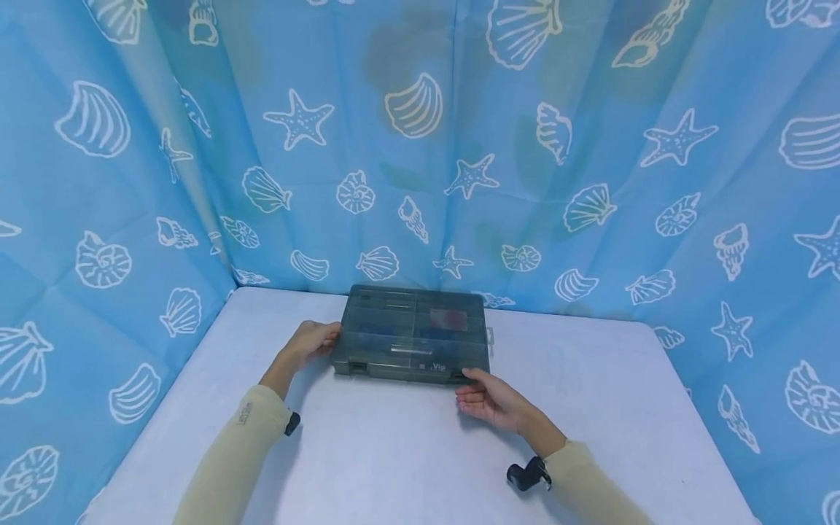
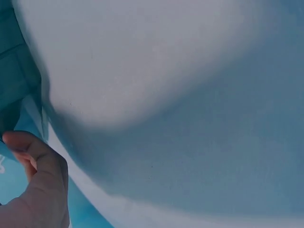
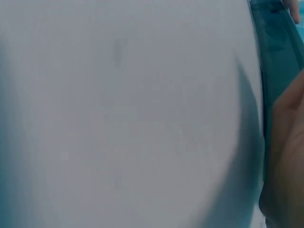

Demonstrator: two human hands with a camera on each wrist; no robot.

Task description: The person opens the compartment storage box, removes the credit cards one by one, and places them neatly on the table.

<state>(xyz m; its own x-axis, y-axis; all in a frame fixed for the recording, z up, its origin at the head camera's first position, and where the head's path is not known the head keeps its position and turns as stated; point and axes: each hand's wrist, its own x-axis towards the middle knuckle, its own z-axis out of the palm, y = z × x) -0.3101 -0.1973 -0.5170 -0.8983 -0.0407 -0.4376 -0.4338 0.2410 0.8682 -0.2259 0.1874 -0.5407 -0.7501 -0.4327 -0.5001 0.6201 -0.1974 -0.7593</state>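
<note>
Left hand (image 1: 311, 340), right hand (image 1: 494, 402) gripping case (image 1: 387, 329), long axis left-to-right, latches (image 1: 357, 367) near side

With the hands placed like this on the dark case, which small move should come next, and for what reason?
Probably the right hand should try the latch at the case's front right with its thumb. The thumb lies right by it, the lid of the dark case looks closed, and the left hand at the left edge could steady it.

The case (image 1: 412, 334) is smoky grey, the curtain (image 1: 400, 164) blue with white seashells (image 1: 416, 106).
</note>
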